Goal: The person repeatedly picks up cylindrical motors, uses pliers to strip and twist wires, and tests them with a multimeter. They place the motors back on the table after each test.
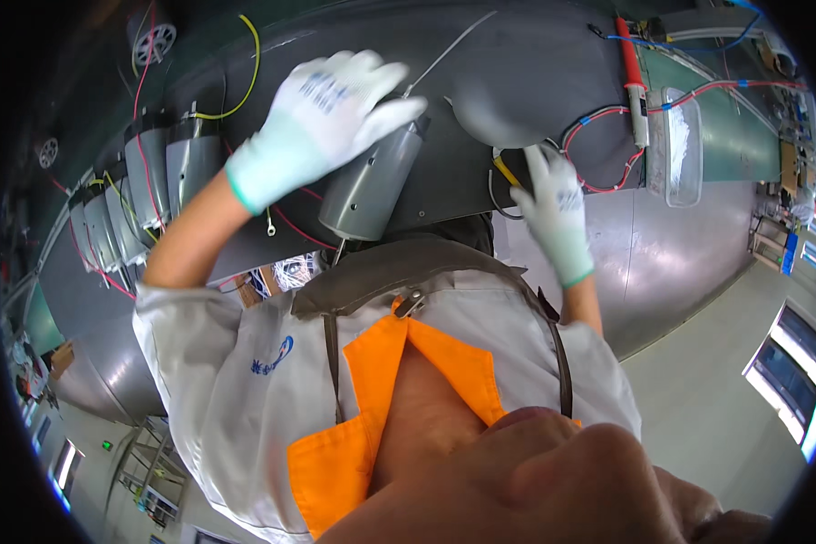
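My left hand [326,118], in a white knit glove with a mint cuff, is closed over the upper end of a grey cylindrical motor housing [372,186]. The housing leans on the bench, with a thin shaft at its lower end and a pale wire [453,47] running from its top. My right hand [556,207], gloved alike, has thumb and forefinger stretched apart. Its fingertips are at the lower rim of a round grey thing [494,113], smeared by motion; whether they touch cannot be told. A yellow piece [505,170] lies beside my right thumb.
Several similar grey housings [193,163] with pink and yellow leads stand at the left. On the right are a red-and-white handheld tool [635,86], a looped red cable [598,116] and a clear plastic tray [682,150]. A spoked wheel [157,43] lies at the far left.
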{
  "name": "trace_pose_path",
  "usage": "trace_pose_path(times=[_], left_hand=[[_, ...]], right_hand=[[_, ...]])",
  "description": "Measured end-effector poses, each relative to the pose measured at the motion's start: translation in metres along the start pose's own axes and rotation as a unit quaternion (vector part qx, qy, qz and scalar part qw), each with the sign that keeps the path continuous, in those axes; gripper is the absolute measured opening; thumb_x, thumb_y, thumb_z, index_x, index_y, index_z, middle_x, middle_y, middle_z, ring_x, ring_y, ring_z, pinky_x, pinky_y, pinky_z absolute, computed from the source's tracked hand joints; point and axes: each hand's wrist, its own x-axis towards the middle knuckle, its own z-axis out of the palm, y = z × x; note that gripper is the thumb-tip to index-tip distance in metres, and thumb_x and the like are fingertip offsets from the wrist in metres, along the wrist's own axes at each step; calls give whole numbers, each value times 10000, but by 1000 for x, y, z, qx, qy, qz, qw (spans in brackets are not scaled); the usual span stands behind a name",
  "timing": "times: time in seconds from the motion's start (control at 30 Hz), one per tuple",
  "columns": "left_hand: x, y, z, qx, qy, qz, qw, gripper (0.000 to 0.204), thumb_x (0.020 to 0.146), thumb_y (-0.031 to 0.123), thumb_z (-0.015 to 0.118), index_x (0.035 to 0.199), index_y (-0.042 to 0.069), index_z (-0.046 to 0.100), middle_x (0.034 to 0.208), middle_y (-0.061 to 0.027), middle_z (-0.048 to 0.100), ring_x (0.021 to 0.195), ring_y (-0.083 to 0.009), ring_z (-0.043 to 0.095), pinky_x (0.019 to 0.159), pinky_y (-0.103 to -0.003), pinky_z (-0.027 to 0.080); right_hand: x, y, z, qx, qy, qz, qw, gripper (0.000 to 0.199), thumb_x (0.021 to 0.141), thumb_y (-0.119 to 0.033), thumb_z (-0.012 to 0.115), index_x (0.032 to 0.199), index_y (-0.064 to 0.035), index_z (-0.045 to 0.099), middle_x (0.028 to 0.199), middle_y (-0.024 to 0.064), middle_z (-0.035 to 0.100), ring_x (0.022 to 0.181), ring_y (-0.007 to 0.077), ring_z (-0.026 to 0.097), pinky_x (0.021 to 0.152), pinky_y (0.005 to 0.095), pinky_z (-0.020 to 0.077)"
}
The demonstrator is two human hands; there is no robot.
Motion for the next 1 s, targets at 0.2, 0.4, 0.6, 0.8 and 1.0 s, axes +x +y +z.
trace_pose_path(times=[0.2, 0.4, 0.6, 0.8, 1.0], left_hand=[[54, -35, 13, -451, -201, -224, 840, 422, 984, 402, 618, 1023, 6, 757, 1072, -92, 721, 956, -173, 667, 865, -311, 525], [49, -46, -17, -473, -73, -151, 865, 378, 999, 377, 649, 1028, 23, 779, 932, -74, 743, 845, -139, 661, 762, -311, 517], [58, -48, -16, -201, 32, 53, 978, 243, 996, 290, 636, 1037, 88, 765, 922, -139, 718, 814, -268, 705, 691, -390, 546], [54, -53, -15, -101, 172, 158, 967, 168, 948, 212, 638, 1021, 111, 752, 928, -133, 715, 818, -308, 699, 704, -400, 561], [-61, -42, -117, -484, -310, 7, 818, 330, 899, 305, 752, 912, -21, 697, 997, -175, 704, 945, -277, 687, 818, -377, 533]], right_hand=[[-27, 0, 11, -19, 4, 25, 1000, 701, 833, 46, 640, 1502, -57, 458, 1336, 183, 583, 1145, 361, 599, 954, 457, 531], [26, -3, -29, 545, -165, 133, 811, 702, 879, -115, 763, 1510, -35, 465, 1178, 133, 669, 1013, 197, 665, 856, 327, 549], [80, -42, -41, 213, -201, -101, 951, 748, 905, -446, 754, 1457, -17, 488, 1221, 275, 647, 1128, 461, 634, 934, 465, 518], [89, -79, -66, 54, -233, -72, 968, 581, 903, -447, 754, 1289, -45, 591, 784, 142, 699, 761, 345, 707, 673, 431, 534], [61, -27, -45, -126, -62, -73, 987, 497, 919, -284, 728, 1331, -50, 576, 901, 158, 706, 813, 370, 695, 691, 445, 531]])
